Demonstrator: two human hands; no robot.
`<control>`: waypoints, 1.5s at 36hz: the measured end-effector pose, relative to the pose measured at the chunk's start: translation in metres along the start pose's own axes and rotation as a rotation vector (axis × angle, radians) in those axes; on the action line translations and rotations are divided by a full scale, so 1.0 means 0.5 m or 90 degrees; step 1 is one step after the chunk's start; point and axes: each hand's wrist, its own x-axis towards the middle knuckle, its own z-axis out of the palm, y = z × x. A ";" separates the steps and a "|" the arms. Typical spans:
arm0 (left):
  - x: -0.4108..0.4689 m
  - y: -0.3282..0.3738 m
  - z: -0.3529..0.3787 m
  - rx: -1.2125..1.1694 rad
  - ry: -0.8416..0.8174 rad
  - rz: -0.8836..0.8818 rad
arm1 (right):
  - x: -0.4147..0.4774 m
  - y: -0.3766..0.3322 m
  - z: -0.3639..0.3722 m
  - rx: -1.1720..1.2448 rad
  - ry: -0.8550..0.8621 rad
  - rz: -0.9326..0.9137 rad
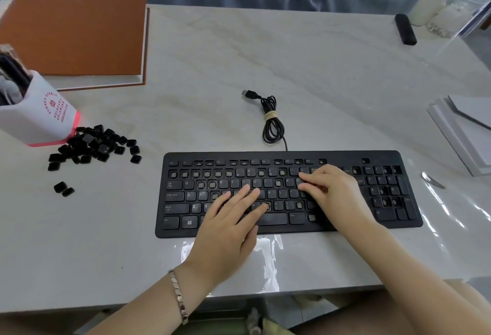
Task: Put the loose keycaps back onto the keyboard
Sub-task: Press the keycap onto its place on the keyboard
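Note:
A black keyboard (289, 191) lies on the white table, with several bare key sockets showing in the number row, letter rows and number pad. My left hand (231, 225) lies flat over the lower middle keys, fingers straight. Over the right part of the letter block, my right hand (329, 191) has its fingers bent down onto the keys near P; no keycap shows in it. A pile of loose black keycaps (93, 146) sits at the left, with two more keycaps (63, 188) lying apart below it.
A white pen holder (34, 114) stands by the keycap pile, with a brown-covered book (77, 34) behind it. The keyboard's coiled USB cable (271, 119) lies above the keyboard. White boards (462, 132) and metal tweezers (433, 180) lie at the right; a black device (405, 29) is far right.

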 end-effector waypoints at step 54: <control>0.000 0.001 -0.002 -0.010 -0.010 -0.002 | -0.046 0.005 0.023 -0.272 0.079 -0.161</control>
